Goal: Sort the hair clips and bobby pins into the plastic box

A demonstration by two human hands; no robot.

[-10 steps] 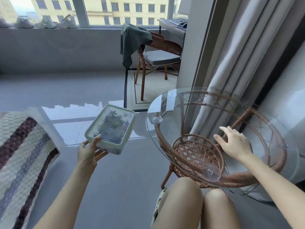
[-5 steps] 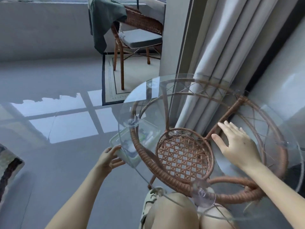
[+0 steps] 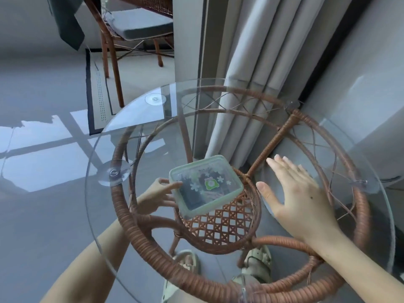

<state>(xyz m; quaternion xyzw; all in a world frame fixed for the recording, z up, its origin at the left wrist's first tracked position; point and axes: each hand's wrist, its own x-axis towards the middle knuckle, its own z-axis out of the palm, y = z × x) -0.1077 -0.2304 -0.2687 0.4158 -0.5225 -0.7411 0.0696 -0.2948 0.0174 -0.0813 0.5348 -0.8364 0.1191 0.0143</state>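
Progress lay in where you had carried the plastic box (image 3: 206, 185). A second earlier you held it out to your left over the floor, well clear of the table. Half a second earlier it sat low at the table's near-left edge. Now it was in the middle of the round glass surface (image 3: 135, 132) as seen from above, tilted, with its green-rimmed lid (image 3: 209, 182) facing up.

Your left hand (image 3: 156, 197) gripped the box's left end, thumb over the lid edge and fingers curled beneath. Your forearm seemed to pass behind the rattan frame (image 3: 129, 217). From that I judged the box was under the glass, just above the woven shelf (image 3: 220, 228), not on top. The clear glass made that hard to settle.

Your right hand (image 3: 303, 200) held nothing. Its fingers were straight and slightly fanned, palm down over the glass just right of the box, much where it had been. Whether it touched the glass or hovered, I could not tell.

Dark shapes showed through the lid, too blurred to name as clips or pins. No loose clips or pins showed on the glass or the shelf. Sorting had therefore not begun. The box needed setting down and opening first, and your free right hand was well placed for the lid.
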